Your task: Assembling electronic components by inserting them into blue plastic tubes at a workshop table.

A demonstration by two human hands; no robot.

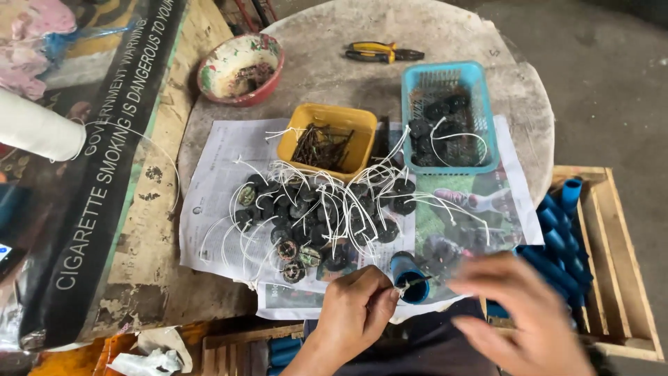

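Note:
My left hand [356,310] pinches a thin dark stick with white string at the mouth of a short blue tube [410,277] near the table's front edge. My right hand [523,310] is blurred, fingers spread, just right of the tube, and I cannot tell whether it holds anything. Beyond them a heap of small black round pieces with white strings [316,216] lies on newspaper [209,209].
A yellow tub of dark nails [327,143], a blue basket of black pieces [449,118], a red-rimmed bowl [240,68] and pliers [383,52] sit on the round table. A wooden crate of blue tubes [567,244] stands right. A white thread spool [38,129] lies left.

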